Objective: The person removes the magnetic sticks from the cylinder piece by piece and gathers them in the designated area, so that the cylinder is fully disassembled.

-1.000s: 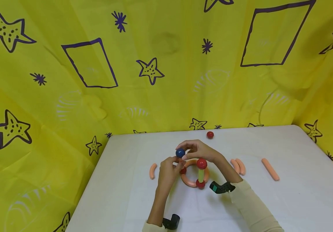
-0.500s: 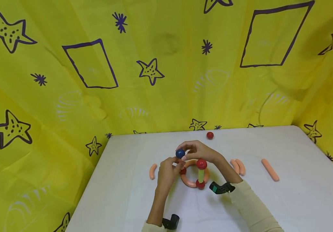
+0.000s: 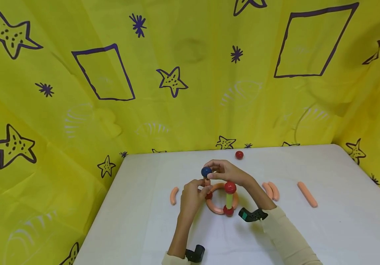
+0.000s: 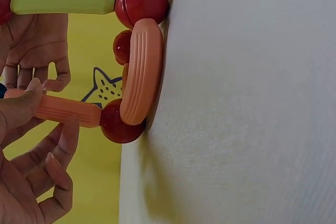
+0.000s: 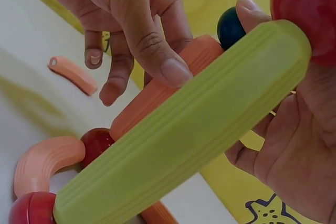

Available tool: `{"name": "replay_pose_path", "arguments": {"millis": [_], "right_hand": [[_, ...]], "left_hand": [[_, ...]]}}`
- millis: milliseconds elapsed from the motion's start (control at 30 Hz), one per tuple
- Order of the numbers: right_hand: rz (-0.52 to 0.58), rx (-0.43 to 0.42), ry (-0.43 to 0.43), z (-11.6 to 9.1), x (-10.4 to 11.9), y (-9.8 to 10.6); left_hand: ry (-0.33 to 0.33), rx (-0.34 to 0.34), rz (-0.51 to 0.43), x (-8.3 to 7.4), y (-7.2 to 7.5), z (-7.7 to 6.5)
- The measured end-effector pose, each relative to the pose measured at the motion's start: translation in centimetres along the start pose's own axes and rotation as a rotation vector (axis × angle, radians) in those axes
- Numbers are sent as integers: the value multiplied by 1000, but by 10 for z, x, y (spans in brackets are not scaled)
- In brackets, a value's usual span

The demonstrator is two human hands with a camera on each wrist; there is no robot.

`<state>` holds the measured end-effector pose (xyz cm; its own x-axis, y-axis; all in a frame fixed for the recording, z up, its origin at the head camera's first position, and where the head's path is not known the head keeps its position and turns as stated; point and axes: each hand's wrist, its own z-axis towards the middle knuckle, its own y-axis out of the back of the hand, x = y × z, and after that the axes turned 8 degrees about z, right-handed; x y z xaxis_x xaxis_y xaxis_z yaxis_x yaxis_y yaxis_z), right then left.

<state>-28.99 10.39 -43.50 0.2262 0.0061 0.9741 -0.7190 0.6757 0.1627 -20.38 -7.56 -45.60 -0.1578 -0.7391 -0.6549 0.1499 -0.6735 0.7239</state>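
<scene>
My left hand (image 3: 191, 197) pinches an upright straight orange stick (image 4: 79, 111) between thumb and fingers. The stick's lower end meets a red ball (image 4: 118, 124), part of a ring of curved orange sticks (image 3: 214, 209) lying on the table. Above the stick, my right hand (image 3: 227, 173) holds a dark blue ball (image 3: 206, 171) between thumb and fingers. The blue ball sits right at the stick's upper end in the right wrist view. From another red ball (image 4: 142, 3) on the ring rises a yellow-green stick (image 5: 184, 129), topped by a red ball (image 3: 230, 187).
One curved orange stick (image 3: 174, 195) lies left of the ring. To the right are two curved orange sticks (image 3: 271, 191) side by side and a straight orange stick (image 3: 307, 194). A loose red ball (image 3: 239, 155) rests near the white table's back edge, before a yellow curtain (image 3: 190, 110).
My right hand has raised the blue ball slightly, and more of the orange stick shows beneath it. The left hand keeps its pinch in the same place.
</scene>
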Motion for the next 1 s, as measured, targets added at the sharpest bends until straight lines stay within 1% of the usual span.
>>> {"name": "replay_pose_path", "arguments": {"millis": [167,267,567,633,733,867,1000], "right_hand": [[25,-16,4,1,-2,0],[32,-43,12,0,-4,1],[50,-193,23,-11,-13,10],[49,-245,7,-14,-14,14],[4,-351,-43,-17,-16,21],[-79,-520,-148,-23,-22,30],[-130,-665,-248,-30,-31,39]], "left_hand": [[3,-6,10,0,1,1],[-2,-9,26,0,1,0],[2,-2,53,0,-1,-1],[3,-5,57,0,-2,0],[12,-7,62,0,-2,0],[18,-6,54,0,-3,1],[10,-12,52,0,-4,0]]}}
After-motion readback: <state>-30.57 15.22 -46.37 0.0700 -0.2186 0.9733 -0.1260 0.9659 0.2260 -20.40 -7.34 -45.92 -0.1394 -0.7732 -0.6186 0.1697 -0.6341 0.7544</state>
